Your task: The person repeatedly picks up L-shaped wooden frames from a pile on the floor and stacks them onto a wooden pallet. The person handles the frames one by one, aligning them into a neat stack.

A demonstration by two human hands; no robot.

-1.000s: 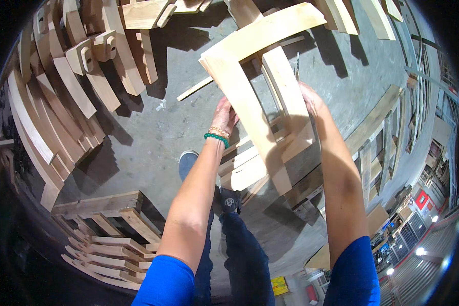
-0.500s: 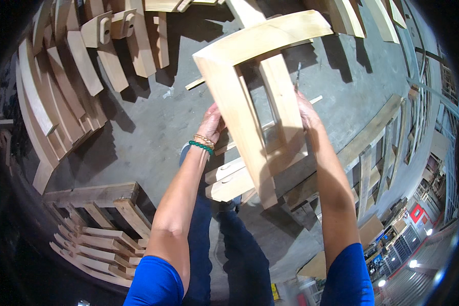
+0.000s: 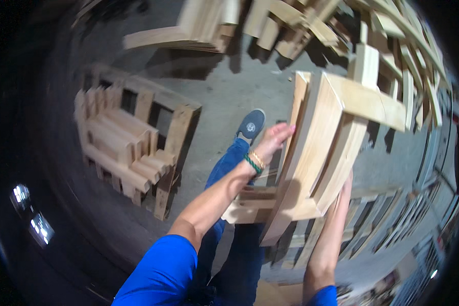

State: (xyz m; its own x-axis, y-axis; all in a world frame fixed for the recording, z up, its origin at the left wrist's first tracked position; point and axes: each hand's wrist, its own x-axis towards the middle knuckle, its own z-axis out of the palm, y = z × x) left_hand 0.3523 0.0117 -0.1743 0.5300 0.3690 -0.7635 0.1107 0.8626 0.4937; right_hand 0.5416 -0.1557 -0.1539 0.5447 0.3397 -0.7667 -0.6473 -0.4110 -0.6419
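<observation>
A pale wooden frame [image 3: 311, 148] of joined boards, with a long opening in its middle, is held up off the floor in front of my legs. My left hand [image 3: 276, 138] grips its left edge, fingers against the outer board; beaded bracelets circle that wrist. On the other side, my right hand [image 3: 347, 184] supports the frame's right side from behind, and its fingers are mostly hidden by the wood. The frame leans, its top tilted toward the far right. Shorter wooden pieces [image 3: 247, 209] show behind its lower left end.
To the left, a pallet [image 3: 176, 153] carries a stack of wooden frames [image 3: 120, 132]. Another pile of boards [image 3: 199, 30] stands at the far side. Many wooden parts [image 3: 413, 56] crowd the far right, and slatted pallets [image 3: 362, 219] lie at the right. My shoe [image 3: 252, 125] rests on grey concrete.
My view has swung left, bringing the left pallet of stacked frames up into the picture. The held frame has turned and tilted toward the right, with both hands still on it.
</observation>
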